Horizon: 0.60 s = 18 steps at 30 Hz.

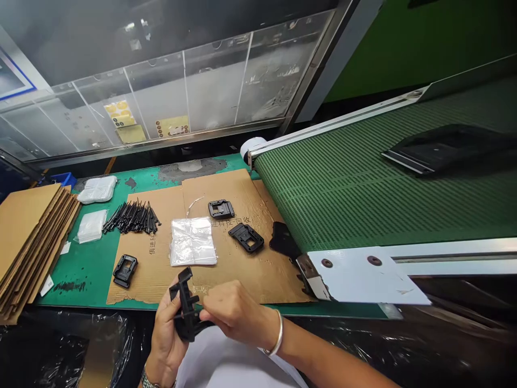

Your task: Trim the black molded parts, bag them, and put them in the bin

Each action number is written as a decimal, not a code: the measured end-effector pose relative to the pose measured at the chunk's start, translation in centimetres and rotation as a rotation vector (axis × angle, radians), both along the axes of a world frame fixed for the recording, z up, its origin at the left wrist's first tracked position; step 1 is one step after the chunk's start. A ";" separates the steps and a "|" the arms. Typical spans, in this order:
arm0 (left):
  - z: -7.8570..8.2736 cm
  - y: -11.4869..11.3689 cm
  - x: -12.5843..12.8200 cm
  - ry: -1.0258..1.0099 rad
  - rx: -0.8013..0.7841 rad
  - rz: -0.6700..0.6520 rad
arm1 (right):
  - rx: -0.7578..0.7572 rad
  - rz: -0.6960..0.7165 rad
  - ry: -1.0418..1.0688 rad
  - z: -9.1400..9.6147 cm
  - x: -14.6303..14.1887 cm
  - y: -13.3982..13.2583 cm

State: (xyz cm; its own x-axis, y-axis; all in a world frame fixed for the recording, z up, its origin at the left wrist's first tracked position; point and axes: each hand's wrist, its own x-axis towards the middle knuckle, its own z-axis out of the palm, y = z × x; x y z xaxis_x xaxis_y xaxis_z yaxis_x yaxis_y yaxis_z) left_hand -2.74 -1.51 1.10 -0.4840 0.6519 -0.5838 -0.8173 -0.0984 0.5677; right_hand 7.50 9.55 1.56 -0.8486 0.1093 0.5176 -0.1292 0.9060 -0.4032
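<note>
My left hand [166,323] grips a black plastic bracket [186,307], tilted up on its edge, near the table's front edge. Against the bracket's right side, my right hand [234,310] is closed in a pinch; whatever its fingertips hold is hidden. Beyond my hands, a stack of clear plastic bags [193,242] lies on the cardboard sheet [157,275]. Two similar flat black parts, one farther back [221,208] and one nearer [246,237], rest right of the bags. Another black part [125,270] lies at the left. A pile of thin black pins [135,217] is behind it.
At the right a green conveyor belt [323,188] carries a blurred black part [432,151]. Its white end plate [363,277] juts over the table. Stacked cardboard [32,231] stands at the left, beside more bundled bags [97,188]. A clear-pocketed panel [214,86] rises behind the green table [89,264].
</note>
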 end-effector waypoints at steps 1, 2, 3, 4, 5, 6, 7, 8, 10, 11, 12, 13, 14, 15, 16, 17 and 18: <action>0.0 0.1 0.0 -0.033 0.007 -0.016 | 0.014 0.012 -0.004 -0.2 0.3 -0.4; 0.0 0.2 -0.1 -0.069 0.016 -0.034 | 0.027 0.030 -0.009 -0.4 0.6 -0.8; 0.0 0.2 -0.1 -0.097 0.028 -0.046 | 0.035 0.053 -0.013 -0.6 0.8 -1.1; 0.0 0.3 -0.1 -0.111 0.037 -0.050 | 0.030 0.081 -0.012 -0.8 1.0 -1.2; 0.1 0.3 -0.2 -0.106 0.039 -0.042 | 0.010 0.104 -0.006 -0.8 1.1 -1.3; 0.1 0.4 -0.2 -0.083 0.033 -0.023 | -0.025 0.108 0.004 -0.8 1.2 -1.2; 0.1 0.4 -0.1 -0.049 0.021 0.004 | -0.070 0.084 0.013 -0.7 1.2 -1.1; 0.1 0.4 -0.1 -0.014 0.009 0.034 | -0.117 0.035 0.022 -0.5 1.2 -0.9; 0.1 0.3 0.1 0.031 -0.008 0.089 | -0.187 -0.090 0.031 -0.1 0.9 -0.6; 0.1 0.3 0.2 0.044 -0.008 0.111 | -0.207 -0.136 0.028 0.0 0.7 -0.5; 0.0 0.2 0.3 0.054 -0.003 0.126 | -0.221 -0.160 0.020 0.2 0.6 -0.5; -0.1 0.1 0.4 0.063 0.003 0.133 | -0.231 -0.165 0.006 0.2 0.4 -0.5; -0.1 0.0 0.5 0.071 0.009 0.134 | -0.240 -0.167 -0.014 0.3 0.4 -0.5; -0.2 -0.2 0.6 0.077 0.014 0.127 | -0.249 -0.175 -0.037 0.3 0.3 -0.5; -0.2 -0.4 0.6 0.082 0.018 0.111 | -0.256 -0.188 -0.060 0.2 0.4 -0.5; -0.3 -0.6 0.5 0.083 0.019 0.092 | -0.261 -0.202 -0.081 0.2 0.4 -0.4; -0.3 -0.8 0.5 0.079 0.019 0.067 | -0.265 -0.210 -0.100 0.2 0.6 -0.3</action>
State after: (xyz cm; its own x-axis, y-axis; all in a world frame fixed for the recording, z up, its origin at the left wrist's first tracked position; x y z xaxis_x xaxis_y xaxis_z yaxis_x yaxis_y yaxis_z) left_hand -2.28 -2.28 0.79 -0.5712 0.6271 -0.5296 -0.7612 -0.1634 0.6276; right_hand 8.08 9.30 1.75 -0.8383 0.4063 0.3634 0.1008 0.7707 -0.6292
